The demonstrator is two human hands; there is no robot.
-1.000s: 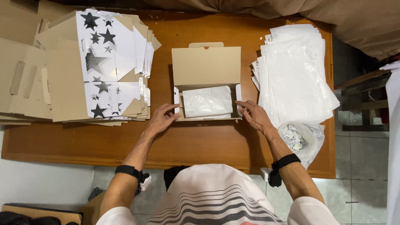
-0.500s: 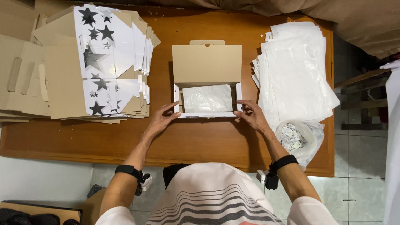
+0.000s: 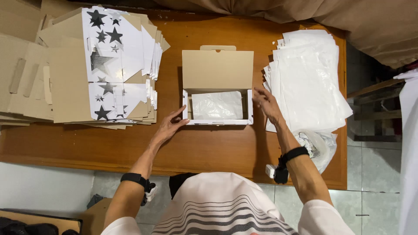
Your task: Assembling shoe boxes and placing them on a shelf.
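Open brown cardboard box (image 3: 217,87) with a white wrapped packet inside sits mid wooden tabletop (image 3: 209,148). Left hand (image 3: 167,127), fingers loosely spread, steadies its front corner; right hand (image 3: 266,104), fingers extended and empty, hovers by the white bag stack (image 3: 309,82).

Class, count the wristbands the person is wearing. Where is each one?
2. One black wristband is on the left forearm, low in the picture; the other wristband is on the right wrist, near the table edge.
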